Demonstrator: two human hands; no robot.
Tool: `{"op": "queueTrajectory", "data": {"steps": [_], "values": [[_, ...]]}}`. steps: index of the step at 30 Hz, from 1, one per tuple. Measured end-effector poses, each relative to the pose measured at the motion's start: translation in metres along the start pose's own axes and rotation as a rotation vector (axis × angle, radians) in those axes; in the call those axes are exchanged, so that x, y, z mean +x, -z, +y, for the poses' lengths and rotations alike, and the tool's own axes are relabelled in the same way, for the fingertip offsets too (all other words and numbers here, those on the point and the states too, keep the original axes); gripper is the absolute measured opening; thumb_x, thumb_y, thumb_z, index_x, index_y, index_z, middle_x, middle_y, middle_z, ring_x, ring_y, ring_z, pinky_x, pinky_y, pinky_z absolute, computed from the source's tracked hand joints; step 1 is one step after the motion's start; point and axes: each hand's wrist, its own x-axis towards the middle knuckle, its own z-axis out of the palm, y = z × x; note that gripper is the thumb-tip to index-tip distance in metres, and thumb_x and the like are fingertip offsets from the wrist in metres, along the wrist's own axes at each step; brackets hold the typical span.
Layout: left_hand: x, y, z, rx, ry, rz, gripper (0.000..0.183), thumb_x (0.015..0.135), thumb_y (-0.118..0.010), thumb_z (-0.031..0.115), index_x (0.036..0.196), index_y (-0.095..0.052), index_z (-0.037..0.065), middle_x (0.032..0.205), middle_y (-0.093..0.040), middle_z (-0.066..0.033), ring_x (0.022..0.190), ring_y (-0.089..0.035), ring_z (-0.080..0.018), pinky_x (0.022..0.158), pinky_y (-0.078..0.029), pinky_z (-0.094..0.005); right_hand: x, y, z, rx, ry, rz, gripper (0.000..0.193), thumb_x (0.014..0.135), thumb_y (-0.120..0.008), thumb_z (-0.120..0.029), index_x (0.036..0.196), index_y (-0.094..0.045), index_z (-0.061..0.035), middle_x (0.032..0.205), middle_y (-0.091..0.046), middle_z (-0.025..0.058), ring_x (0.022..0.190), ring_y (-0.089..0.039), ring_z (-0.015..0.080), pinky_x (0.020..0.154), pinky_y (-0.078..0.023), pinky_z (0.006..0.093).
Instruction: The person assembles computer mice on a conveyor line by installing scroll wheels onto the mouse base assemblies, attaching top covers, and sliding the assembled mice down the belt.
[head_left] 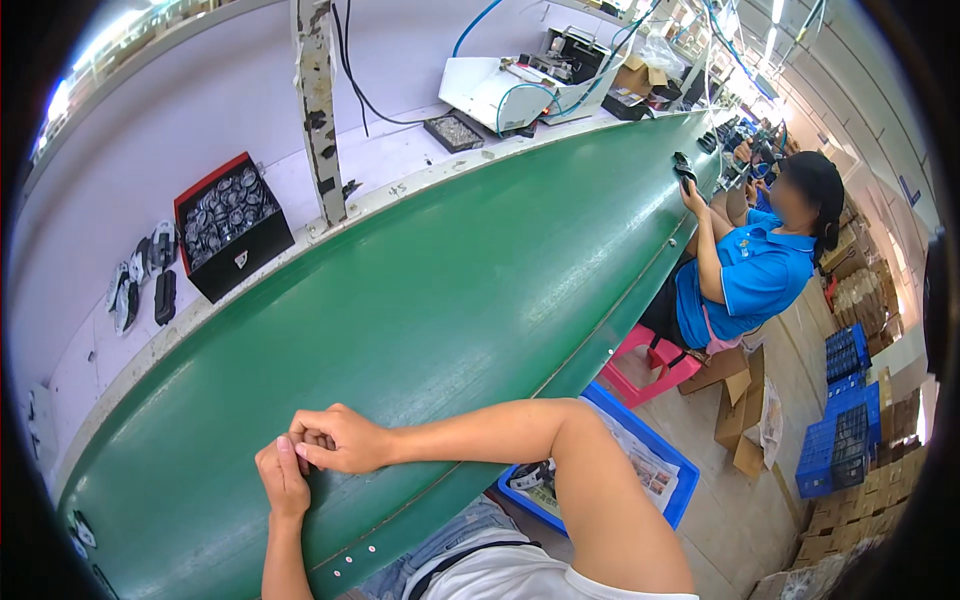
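My left hand (283,477) and my right hand (347,441) rest together over the near side of the green conveyor belt (380,310). Both have their fingers curled in, and the right fingertips touch the left hand near its thumb. No object shows in or between them. My right forearm lies across the belt's near edge, while the left one comes up from below. Small dark and silver parts (83,532) sit on the belt at the lower left, apart from my hands.
Beyond the belt, a ledge carries a black box of round metallic parts (235,215), several loose parts (128,290) and a white machine housing (490,90). A blue crate (680,480) stands by my right arm. A co-worker in blue (750,265) sits further along, holding a dark part (684,168).
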Motion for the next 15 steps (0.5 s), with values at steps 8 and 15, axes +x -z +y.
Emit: {"op": "queueTrajectory", "data": {"steps": [8, 15], "values": [[0.005, 0.002, 0.009, 0.097, -0.045, -0.019, 0.052, 0.106, -0.036, 0.023, 0.060, -0.046, 0.000, 0.052, -0.045, -0.0083, 0.046, -0.043, -0.0192, 0.047, -0.031, -0.0366, 0.002, 0.006, -0.001, 0.010, -0.057, -0.021, 0.011, 0.094, -0.060, -0.012, 0.097, -0.058, -0.0022, 0.065, -0.063, 0.0013, 0.052, -0.053, 0.0057, 0.049, -0.041, 0.0240], [0.006, 0.003, 0.012, 0.150, -0.126, -0.013, 0.050, 0.106, -0.036, 0.020, 0.062, -0.046, -0.001, 0.053, -0.046, -0.0079, 0.045, -0.043, -0.0188, 0.047, -0.031, -0.0368, 0.004, 0.005, -0.001, -0.041, -0.034, -0.025, 0.010, 0.093, -0.060, -0.011, 0.097, -0.057, -0.0024, 0.065, -0.064, 0.0015, 0.053, -0.054, 0.0058, 0.049, -0.041, 0.0241]]}}
